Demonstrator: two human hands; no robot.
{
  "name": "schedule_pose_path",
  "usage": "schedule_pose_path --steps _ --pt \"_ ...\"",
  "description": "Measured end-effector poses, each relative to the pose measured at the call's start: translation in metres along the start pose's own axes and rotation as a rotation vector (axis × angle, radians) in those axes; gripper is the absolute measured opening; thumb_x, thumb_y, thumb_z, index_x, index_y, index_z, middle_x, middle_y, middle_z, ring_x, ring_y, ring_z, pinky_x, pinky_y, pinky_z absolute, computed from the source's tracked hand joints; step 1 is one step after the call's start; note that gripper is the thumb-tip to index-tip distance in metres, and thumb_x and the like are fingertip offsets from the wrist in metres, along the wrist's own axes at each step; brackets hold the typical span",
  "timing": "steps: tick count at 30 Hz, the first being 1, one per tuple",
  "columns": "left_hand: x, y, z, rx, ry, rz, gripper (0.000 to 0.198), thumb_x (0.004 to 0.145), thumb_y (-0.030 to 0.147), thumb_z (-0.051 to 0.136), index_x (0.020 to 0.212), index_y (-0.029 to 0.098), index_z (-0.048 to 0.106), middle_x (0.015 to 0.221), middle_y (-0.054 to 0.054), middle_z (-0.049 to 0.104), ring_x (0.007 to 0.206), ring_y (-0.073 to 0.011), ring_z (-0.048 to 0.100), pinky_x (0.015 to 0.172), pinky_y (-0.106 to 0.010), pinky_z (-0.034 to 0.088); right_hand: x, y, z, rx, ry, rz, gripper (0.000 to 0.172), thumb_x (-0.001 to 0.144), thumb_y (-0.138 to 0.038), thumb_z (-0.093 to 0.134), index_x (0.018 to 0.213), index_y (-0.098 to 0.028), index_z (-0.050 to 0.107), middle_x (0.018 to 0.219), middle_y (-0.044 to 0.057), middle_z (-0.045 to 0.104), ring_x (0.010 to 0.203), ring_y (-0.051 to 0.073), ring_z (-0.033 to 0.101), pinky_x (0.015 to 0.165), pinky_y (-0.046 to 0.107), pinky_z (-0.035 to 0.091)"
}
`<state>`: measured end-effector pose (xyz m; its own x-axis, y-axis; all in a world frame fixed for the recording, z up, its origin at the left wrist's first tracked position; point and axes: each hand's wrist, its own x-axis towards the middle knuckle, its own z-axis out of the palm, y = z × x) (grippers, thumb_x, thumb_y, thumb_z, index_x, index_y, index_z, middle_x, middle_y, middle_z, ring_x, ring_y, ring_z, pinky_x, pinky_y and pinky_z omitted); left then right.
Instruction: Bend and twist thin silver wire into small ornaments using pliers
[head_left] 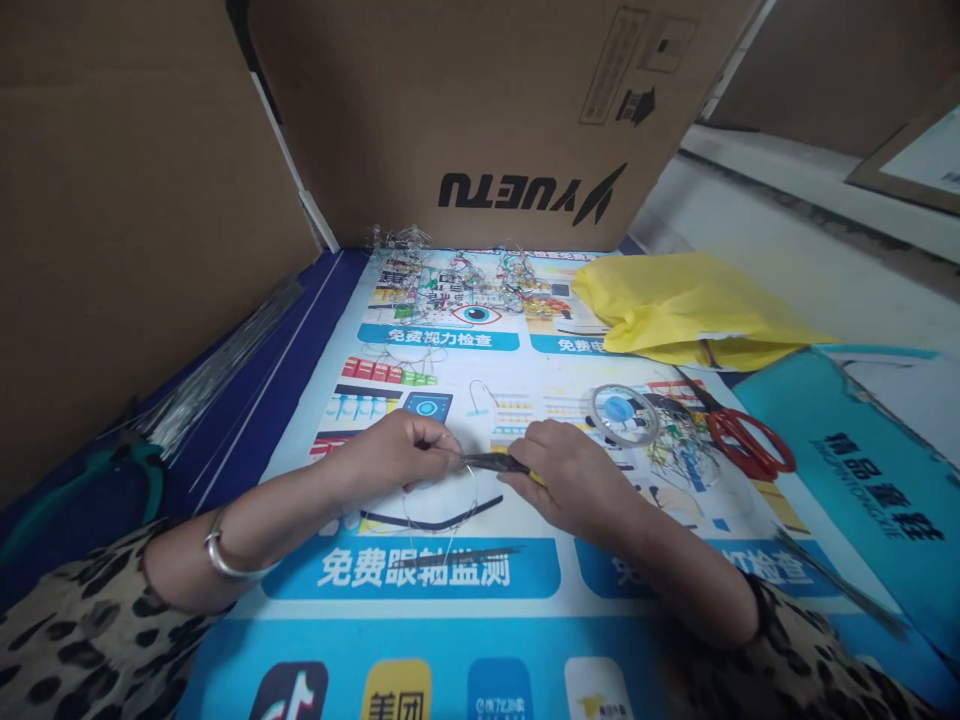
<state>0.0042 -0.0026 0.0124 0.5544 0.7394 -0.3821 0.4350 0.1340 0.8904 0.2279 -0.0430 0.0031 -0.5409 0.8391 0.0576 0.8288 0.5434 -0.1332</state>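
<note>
While a teal-handled tool point(156, 485) is lying at the far left beside a bundle of straight metal wires point(225, 365), the person's left hand point(401, 450) is reaching toward the centre, thumb and fingers pinching a thin wire point(475, 490). The wire is hanging in a loose loop over a blue-and-white printed sheet point(510, 645), above a few thin dark strips point(457, 557). Just right of the pinch, dark-jawed pliers point(496, 462) are pointing left, their tips meeting the wire at the left fingertips. The right hand point(574, 475) is wrapping its fingers around the pliers' yellow grip. Farther right, a roll of clear tape point(624, 415), a tangle of thin wires point(682, 450) and red-handled scissors point(750, 442) are lying near a yellow bag point(697, 300).
</note>
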Motion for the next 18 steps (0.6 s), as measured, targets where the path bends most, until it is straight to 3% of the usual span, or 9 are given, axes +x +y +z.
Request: schedule_pose_path --steps 18 --pt "0.002 -0.004 0.003 0.060 0.059 0.030 0.019 0.073 0.032 0.056 0.067 0.015 0.062 0.051 0.005 0.045 0.042 -0.0058 0.033 0.040 -0.017 0.027 0.000 -0.012 0.000 -0.144 -0.030 0.075 0.023 0.088 -0.037 0.046 0.087 -0.018 0.058 0.082 0.006 0.057 0.077 0.019 0.051 0.065 0.030 0.031"
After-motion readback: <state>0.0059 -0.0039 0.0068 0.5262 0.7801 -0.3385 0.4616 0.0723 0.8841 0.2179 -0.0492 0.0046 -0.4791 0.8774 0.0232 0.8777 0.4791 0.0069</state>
